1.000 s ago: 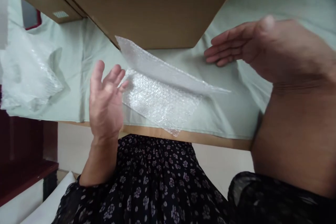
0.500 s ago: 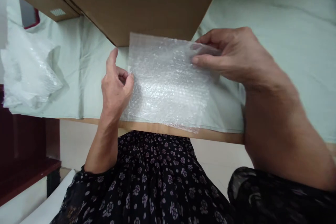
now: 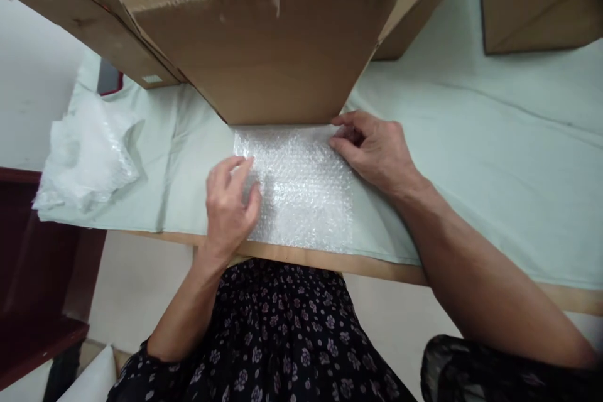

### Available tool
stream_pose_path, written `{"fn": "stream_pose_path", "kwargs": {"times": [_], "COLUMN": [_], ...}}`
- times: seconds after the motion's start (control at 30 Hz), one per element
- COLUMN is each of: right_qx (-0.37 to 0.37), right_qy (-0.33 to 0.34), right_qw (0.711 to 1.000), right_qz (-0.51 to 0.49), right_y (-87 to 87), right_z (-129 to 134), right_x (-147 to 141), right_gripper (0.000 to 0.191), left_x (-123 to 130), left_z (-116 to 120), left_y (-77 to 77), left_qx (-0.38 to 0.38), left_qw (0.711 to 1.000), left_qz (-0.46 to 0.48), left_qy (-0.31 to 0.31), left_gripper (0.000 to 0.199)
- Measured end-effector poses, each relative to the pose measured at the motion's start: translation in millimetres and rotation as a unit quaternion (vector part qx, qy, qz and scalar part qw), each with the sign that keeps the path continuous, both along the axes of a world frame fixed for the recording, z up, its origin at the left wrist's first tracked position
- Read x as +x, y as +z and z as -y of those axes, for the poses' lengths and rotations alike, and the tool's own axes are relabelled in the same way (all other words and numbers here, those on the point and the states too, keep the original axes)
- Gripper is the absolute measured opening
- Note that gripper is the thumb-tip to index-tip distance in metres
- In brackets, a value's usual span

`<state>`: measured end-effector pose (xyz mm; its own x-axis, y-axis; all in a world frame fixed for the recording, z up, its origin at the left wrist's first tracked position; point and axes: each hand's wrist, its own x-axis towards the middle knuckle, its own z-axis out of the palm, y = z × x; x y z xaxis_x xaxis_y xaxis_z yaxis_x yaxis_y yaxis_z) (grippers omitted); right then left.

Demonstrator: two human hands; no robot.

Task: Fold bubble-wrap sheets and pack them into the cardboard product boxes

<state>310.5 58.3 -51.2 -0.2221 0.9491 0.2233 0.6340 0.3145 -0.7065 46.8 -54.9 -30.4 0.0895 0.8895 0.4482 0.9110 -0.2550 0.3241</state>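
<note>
A clear bubble wrap sheet (image 3: pixel 301 195) lies flat on the cloth at the table's front edge, its far edge close to the open cardboard box (image 3: pixel 277 69). My left hand (image 3: pixel 230 201) is over the sheet's left edge, fingers curved and apart, gripping nothing. At the far right corner, my right hand (image 3: pixel 377 147) has its thumb and fingers around the sheet. Part of that corner is hidden by the fingers.
Crumpled bubble wrap (image 3: pixel 89 157) is heaped on the left of the pale green cloth (image 3: pixel 494 169). A dark flat object with a red edge (image 3: pixel 109 78) lies behind it. Another cardboard box (image 3: pixel 541 6) stands at the back right. Something red shows inside the open box.
The bubble wrap sheet has come down flat onto the table. My left hand has loosened from its left edge, and my right hand has lowered with the corner. The view has shifted.
</note>
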Motion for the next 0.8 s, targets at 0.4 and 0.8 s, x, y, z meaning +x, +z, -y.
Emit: {"fn": "stream_pose_path", "kwargs": {"times": [0.4, 0.8], "right_qx": [0.167, 0.169], "right_qy": [0.150, 0.166], "right_qw": [0.969, 0.965], "right_qz": [0.106, 0.114], "right_y": [13.0, 5.8], "right_z": [16, 10], "right_x": [-2, 3], "right_gripper": [0.017, 0.019], "left_x": [15, -3], "left_z": [-14, -15], "left_y": [-15.4, -3.9], "left_qx": [-0.099, -0.129], "left_qw": [0.989, 0.978], "left_qz": [-0.064, -0.026], "left_qy": [-0.092, -0.162], "left_gripper": [0.037, 0.040]}}
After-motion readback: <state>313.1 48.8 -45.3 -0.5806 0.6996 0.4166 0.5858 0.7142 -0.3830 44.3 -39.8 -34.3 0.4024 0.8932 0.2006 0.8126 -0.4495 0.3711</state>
